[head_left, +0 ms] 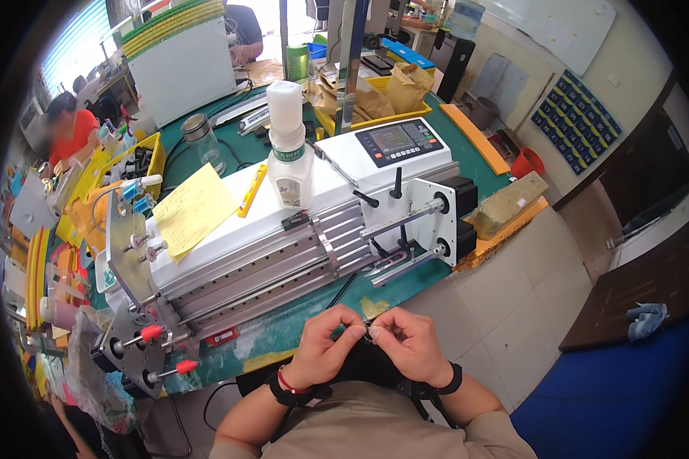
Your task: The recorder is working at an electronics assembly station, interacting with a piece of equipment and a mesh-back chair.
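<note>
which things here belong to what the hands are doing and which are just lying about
In the work:
- left hand and right hand, pinching together
- small dark thing between them, mostly hidden

Seemingly just around:
- white machine, close but untouched
- white bottle
- yellow paper
- glass jar

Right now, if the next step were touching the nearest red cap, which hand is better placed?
Left, probably: the left hand is nearer the red cap; the right hand is farther across. Both seem to pinch a small dark thing, so neither looks free.
</note>
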`<action>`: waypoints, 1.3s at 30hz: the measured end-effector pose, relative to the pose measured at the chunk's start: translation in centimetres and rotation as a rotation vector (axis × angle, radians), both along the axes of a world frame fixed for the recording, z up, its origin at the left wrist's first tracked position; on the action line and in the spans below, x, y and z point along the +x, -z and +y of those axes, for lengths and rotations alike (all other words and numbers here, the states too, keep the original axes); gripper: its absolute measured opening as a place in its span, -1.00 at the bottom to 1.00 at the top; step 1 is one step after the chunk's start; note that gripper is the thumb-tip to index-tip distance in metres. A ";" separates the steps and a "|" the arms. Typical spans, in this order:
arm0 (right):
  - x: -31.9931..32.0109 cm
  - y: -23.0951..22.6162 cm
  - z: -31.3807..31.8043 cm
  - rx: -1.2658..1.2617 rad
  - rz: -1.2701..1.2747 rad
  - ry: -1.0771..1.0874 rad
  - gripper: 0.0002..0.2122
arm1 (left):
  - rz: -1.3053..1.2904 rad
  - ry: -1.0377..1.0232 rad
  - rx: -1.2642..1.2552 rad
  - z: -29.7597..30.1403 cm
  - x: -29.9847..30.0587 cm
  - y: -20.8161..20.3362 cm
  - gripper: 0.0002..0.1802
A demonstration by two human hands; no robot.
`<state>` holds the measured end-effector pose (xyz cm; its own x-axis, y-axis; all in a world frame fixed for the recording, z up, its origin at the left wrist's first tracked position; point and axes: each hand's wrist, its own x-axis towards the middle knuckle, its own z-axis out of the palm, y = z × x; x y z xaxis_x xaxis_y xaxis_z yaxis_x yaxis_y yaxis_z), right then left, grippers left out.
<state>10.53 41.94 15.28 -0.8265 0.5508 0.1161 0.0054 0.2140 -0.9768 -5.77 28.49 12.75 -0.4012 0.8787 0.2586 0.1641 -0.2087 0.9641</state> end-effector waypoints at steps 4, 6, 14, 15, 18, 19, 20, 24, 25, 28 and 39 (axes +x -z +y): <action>0.0 0.6 0.2 -0.007 0.055 0.112 -0.91 | 0.030 -0.024 -0.049 0.3 0.7 -0.2 -0.94; -0.3 0.5 0.5 -0.013 0.070 0.147 -0.91 | 0.005 -0.189 0.055 1.8 2.3 -0.4 -0.93; -1.8 1.1 5.6 0.109 0.193 0.580 -0.86 | -0.296 0.050 0.193 -0.6 -0.6 2.4 -0.78; -2.1 1.2 6.3 0.209 0.167 0.616 -0.86 | -0.294 0.018 0.228 -0.1 -0.3 2.1 -0.91; -2.7 0.7 7.6 0.336 0.095 0.678 -0.84 | -0.293 0.039 0.245 -0.1 -0.7 3.3 -0.70; -3.0 0.3 7.6 0.347 0.032 0.673 -0.83 | -0.292 0.043 0.246 -0.1 -0.6 3.6 -0.70; -3.2 0.2 7.6 0.356 -0.032 0.668 -0.82 | -0.244 -0.001 0.175 0.0 -0.3 3.4 -0.62; -3.8 -0.5 7.1 0.336 -0.051 0.607 -0.81 | -0.128 -0.117 -0.050 1.5 0.8 0.5 -0.63; -3.3 -0.4 7.0 0.339 -0.054 0.611 -0.81 | -0.130 -0.112 -0.048 2.0 1.1 0.0 -0.63; -0.9 0.4 5.6 0.069 -0.001 0.516 -0.84 | -0.247 -0.025 -0.164 3.8 1.8 -0.5 -0.75; 3.6 0.1 0.4 -0.686 0.290 0.382 -0.86 | -0.769 0.381 0.378 2.6 2.3 -1.1 -0.74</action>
<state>14.10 42.32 15.21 -0.5574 0.8130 -0.1682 -0.3145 -0.3943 -0.8635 -3.50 31.05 13.83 -0.2829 0.8979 0.3374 -0.6342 -0.4390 0.6365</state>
